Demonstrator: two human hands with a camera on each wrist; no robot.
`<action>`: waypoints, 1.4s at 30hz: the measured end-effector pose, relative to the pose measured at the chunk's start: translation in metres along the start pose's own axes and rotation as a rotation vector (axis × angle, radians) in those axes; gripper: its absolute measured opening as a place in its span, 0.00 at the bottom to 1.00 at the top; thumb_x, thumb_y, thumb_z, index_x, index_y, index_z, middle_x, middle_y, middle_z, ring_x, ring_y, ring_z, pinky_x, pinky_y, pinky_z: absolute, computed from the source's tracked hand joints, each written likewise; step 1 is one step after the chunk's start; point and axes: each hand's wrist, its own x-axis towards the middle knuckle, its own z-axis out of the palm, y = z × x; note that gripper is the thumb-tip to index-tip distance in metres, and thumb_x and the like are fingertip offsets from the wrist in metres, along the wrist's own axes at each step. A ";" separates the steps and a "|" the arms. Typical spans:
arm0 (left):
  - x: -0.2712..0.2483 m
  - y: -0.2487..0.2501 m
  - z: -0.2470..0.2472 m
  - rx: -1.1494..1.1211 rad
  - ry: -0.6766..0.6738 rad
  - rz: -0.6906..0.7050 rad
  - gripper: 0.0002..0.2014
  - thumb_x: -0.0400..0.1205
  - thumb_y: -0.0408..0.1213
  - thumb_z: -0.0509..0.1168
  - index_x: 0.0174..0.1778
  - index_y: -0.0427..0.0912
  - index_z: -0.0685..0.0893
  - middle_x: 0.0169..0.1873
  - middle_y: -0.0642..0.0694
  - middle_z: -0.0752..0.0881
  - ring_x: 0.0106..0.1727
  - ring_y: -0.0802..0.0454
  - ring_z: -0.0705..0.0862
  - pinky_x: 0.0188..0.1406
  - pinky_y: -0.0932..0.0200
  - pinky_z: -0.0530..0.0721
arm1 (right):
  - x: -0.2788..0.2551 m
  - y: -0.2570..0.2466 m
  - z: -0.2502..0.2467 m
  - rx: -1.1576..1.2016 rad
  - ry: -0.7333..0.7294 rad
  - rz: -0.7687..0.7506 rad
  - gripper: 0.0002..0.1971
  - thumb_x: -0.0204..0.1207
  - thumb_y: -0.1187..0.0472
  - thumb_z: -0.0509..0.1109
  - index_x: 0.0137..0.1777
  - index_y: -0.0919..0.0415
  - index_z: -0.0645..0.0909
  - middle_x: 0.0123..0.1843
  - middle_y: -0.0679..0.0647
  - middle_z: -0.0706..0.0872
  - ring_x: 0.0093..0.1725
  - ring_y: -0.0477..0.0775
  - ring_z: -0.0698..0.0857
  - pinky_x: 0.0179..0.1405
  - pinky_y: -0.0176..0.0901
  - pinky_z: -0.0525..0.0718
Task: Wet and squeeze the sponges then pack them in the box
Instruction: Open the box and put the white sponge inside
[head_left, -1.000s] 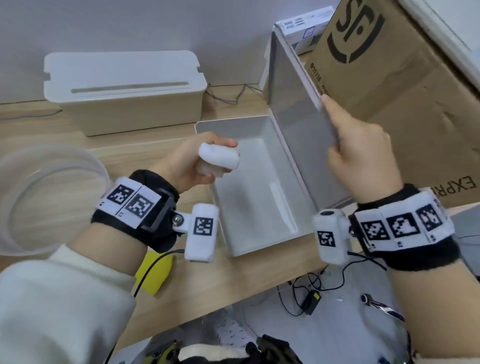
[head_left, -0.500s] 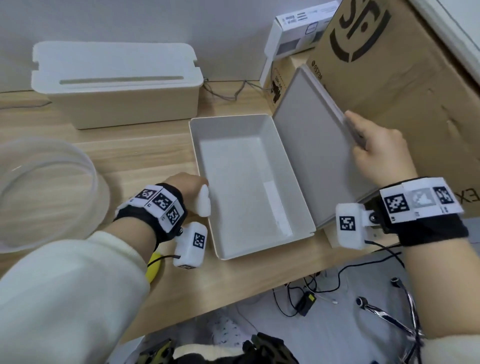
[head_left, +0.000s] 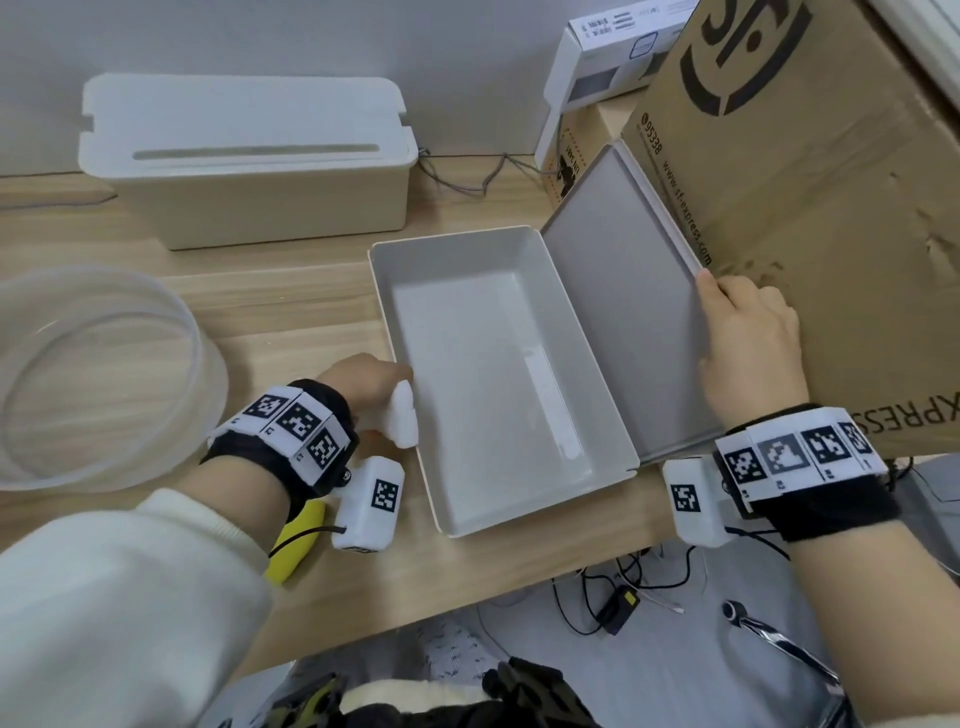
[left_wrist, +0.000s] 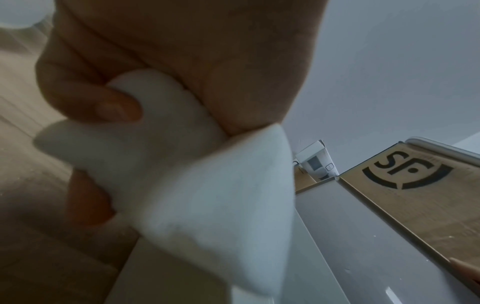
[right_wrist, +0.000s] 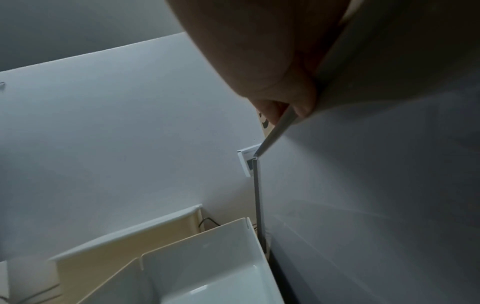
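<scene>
1. The left hand (head_left: 363, 382) is gripping a white sponge (head_left: 402, 427), its fingers curling round it and denting it, as the left wrist view shows
2. That sponge is sitting just outside the near-left wall of the white box (head_left: 410, 332), touching or almost touching the rim; I cannot tell which
3. The box is lying open on the wooden table (head_left: 291, 322), its inside bare
4. The right hand (head_left: 748, 343) is pinching the far-right edge of the box's hinged lid (head_left: 623, 322), thumb and fingers closing on the thin edge, and holding it tilted back
5. The lid is leaning toward the cardboard carton (head_left: 810, 171) standing right of the box
6. A clear round basin (head_left: 197, 358) is sitting left of the box, well apart from it
7. A cream lidded container (head_left: 249, 156) is standing beyond the box's far-left corner
8. A yellow object (head_left: 298, 540) is showing partly under the left wrist, near the box's near-left corner
</scene>
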 end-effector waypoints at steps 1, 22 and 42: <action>0.001 0.000 0.000 -0.005 0.003 -0.003 0.11 0.77 0.40 0.59 0.32 0.38 0.75 0.26 0.43 0.73 0.24 0.47 0.67 0.22 0.61 0.61 | -0.002 0.000 0.002 -0.019 0.021 0.007 0.32 0.66 0.80 0.63 0.73 0.70 0.65 0.66 0.70 0.76 0.59 0.73 0.72 0.54 0.61 0.69; -0.036 0.030 -0.025 -0.786 -0.310 0.387 0.35 0.77 0.68 0.36 0.51 0.52 0.84 0.40 0.49 0.89 0.37 0.52 0.88 0.17 0.66 0.78 | 0.026 -0.151 -0.007 1.433 -0.461 -0.053 0.11 0.73 0.65 0.70 0.53 0.56 0.74 0.43 0.49 0.80 0.42 0.45 0.80 0.42 0.38 0.79; 0.025 -0.039 -0.002 -0.710 -0.005 0.286 0.09 0.75 0.30 0.69 0.40 0.48 0.77 0.31 0.53 0.79 0.36 0.58 0.80 0.24 0.69 0.78 | 0.101 -0.198 0.122 0.767 -0.476 0.094 0.27 0.69 0.57 0.74 0.63 0.66 0.68 0.66 0.65 0.75 0.62 0.64 0.78 0.54 0.44 0.73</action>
